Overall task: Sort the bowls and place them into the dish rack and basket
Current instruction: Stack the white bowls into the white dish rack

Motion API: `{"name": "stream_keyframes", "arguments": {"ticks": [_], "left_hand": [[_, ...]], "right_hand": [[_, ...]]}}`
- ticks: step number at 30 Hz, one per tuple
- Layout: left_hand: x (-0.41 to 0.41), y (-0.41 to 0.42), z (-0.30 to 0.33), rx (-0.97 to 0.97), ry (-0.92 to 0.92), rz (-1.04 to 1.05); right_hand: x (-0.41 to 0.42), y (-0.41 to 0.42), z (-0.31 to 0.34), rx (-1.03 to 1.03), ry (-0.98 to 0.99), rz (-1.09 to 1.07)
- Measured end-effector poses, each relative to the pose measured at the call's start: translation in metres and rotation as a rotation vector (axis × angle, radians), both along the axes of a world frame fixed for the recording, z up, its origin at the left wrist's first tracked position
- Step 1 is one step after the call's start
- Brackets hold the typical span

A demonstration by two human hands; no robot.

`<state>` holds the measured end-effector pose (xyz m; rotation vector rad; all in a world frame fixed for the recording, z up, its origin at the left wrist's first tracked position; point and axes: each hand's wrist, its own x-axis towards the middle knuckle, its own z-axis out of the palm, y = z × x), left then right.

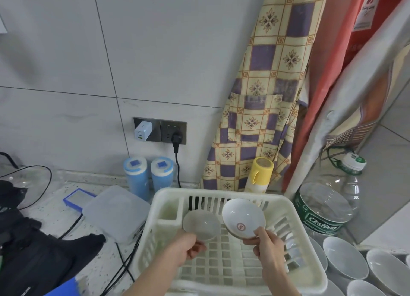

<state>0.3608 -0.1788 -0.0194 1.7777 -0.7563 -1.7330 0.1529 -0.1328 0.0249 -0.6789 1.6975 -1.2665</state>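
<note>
The right hand (267,243) pinches the near rim of a shallow white dish (243,218) with a red emblem in its centre and a thin dark line round the edge; the dish is tilted, its inside facing the camera, above the cream plastic dish rack (310,260). The left hand (188,248) grips the near edge of a small translucent bowl (200,224), held upright just left of the dish, over the rack's gridded floor. The rack's cutlery pocket sits at its far left corner. Right of the rack, several plain white bowls (345,258) stand open side up, near a clear water jug (328,207).
</note>
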Motion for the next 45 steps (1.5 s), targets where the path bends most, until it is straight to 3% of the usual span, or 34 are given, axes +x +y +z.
{"name": "stream_keyframes", "arguments": {"ticks": [6,15,19,32,38,45], "left_hand": [[0.013,-0.002,0.006,0.122,0.248,-0.011],[0.014,-0.002,0.011,0.253,0.468,0.102],[0.015,0.001,0.019,0.282,0.570,0.149],[0.035,0.017,0.039,0.170,0.522,0.097],[0.048,0.023,0.037,0.189,0.676,0.193],[0.049,0.024,0.035,0.198,0.719,0.240]], "right_hand": [[0.000,0.000,0.000,0.023,0.015,0.045],[0.031,-0.018,0.004,0.039,-0.030,0.153],[0.046,-0.023,-0.005,0.047,0.057,0.222],[0.070,-0.030,-0.037,0.053,0.267,0.325],[0.076,-0.024,-0.046,0.061,0.405,0.373],[0.082,-0.021,-0.035,0.111,0.474,0.365]]}}
